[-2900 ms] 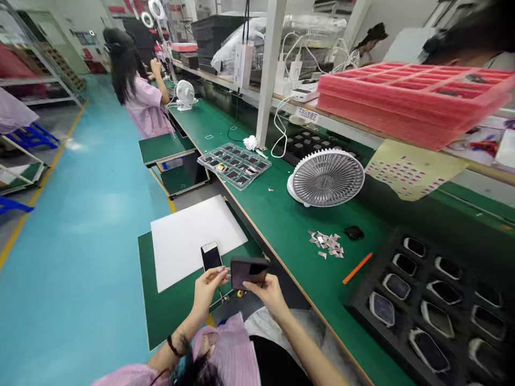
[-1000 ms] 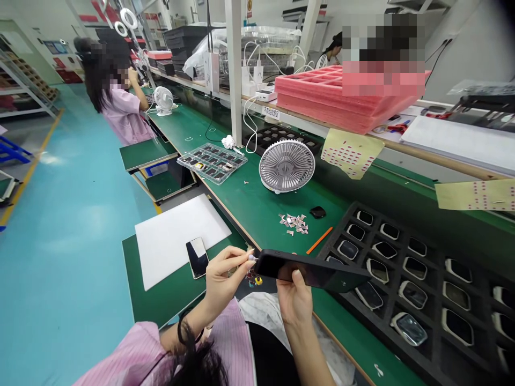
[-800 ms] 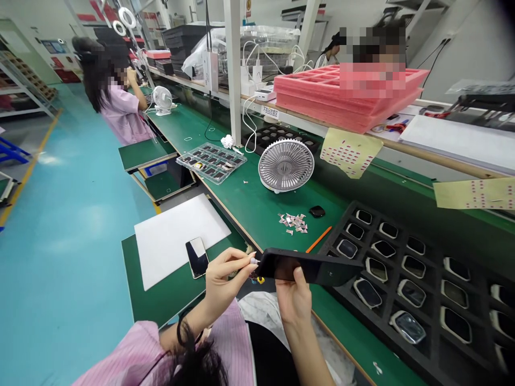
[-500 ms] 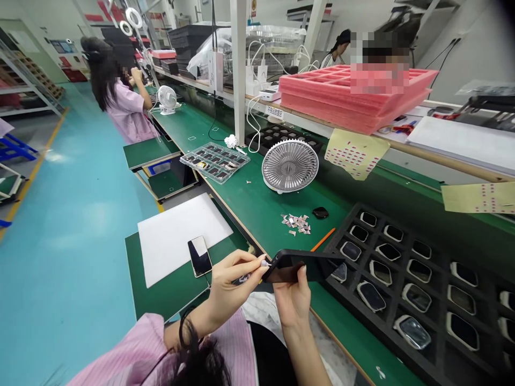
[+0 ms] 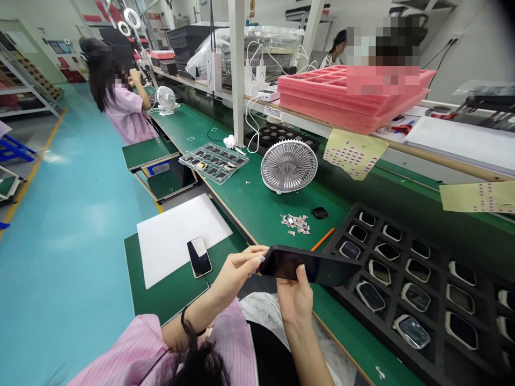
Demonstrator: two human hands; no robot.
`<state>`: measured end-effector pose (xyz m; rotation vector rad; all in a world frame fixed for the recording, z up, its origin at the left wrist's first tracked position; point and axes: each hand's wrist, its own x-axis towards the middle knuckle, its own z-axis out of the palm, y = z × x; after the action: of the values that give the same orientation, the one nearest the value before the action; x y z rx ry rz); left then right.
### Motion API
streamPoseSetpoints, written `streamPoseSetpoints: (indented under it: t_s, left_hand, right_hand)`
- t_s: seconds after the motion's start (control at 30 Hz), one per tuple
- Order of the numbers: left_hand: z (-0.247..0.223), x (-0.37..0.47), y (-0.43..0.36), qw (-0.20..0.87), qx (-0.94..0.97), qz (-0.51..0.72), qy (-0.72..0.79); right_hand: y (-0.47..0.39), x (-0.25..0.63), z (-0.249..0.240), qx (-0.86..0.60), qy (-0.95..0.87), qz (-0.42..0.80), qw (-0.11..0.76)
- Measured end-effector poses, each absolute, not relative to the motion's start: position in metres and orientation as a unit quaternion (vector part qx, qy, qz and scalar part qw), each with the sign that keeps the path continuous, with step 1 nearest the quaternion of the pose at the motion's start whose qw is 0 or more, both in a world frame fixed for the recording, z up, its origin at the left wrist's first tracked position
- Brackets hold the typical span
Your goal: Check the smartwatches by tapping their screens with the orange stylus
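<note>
A flat black device with a glossy face, like a large phone [image 5: 309, 264], is held nearly level above the table's front edge. My right hand [image 5: 295, 295] grips it from below, its thumb over the near long edge. At the device's left end my left hand [image 5: 245, 262] is closed in a pinch, fingertips against that end. What lies between those fingers is hidden. Past the device lie an orange stick [image 5: 323, 239], a heap of small pinkish-silver pieces [image 5: 295, 223] and a small black rounded piece [image 5: 319, 213].
A black foam tray [image 5: 432, 287] of watch-like screens in frames fills the right. A round fan [image 5: 288, 166] and a clear plastic tray [image 5: 215, 162] stand farther back. Left, a phone [image 5: 199, 257] lies partly on a white sheet [image 5: 173, 241]. A co-worker [image 5: 124, 102] sits beyond.
The device's left end has turned and risen slightly, and its face shows more broadly. My left fingers have moved a little left and up with it, still pinched at that end.
</note>
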<state>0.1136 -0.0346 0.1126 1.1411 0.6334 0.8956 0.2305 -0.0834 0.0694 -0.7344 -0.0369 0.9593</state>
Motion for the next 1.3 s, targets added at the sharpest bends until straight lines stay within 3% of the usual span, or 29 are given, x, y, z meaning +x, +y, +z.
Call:
streamPoseSetpoints:
  t_s: [0.13, 0.4, 0.53, 0.73, 0.93, 1.07, 1.3]
  left_hand:
    - [0.099, 0.113, -0.028, 0.828, 0.407, 0.305, 0.237]
    - [0.098, 0.106, -0.026, 0.858, 0.387, 0.243, 0.234]
    - [0.094, 0.095, -0.017, 0.832, 0.436, 0.240, 0.244]
    - [0.087, 0.069, -0.003, 0.709, 0.573, 0.235, 0.338]
    - [0.047, 0.056, -0.015, 0.750, 0.490, 0.246, 0.370]
    - [0.013, 0.037, -0.020, 0.793, 0.339, 0.289, 0.416]
    - [-0.038, 0.007, 0.010, 0.736, 0.240, 0.374, 0.510]
  right_hand:
    - [-0.083, 0.231, 0.070, -0.370, -0.048, 0.429, 0.823]
    - [-0.087, 0.230, 0.073, -0.387, -0.072, 0.452, 0.801]
    - [-0.085, 0.234, 0.076, -0.413, -0.109, 0.440, 0.790]
    - [-0.080, 0.235, 0.074, -0.517, -0.250, 0.497, 0.650]
    - [-0.064, 0.221, 0.054, -0.554, -0.373, 0.473, 0.576]
    - [-0.066, 0.223, 0.062, -0.574, -0.404, 0.378, 0.604]
    - [-0.118, 0.251, 0.141, -0.507, -0.499, 0.232, 0.663]
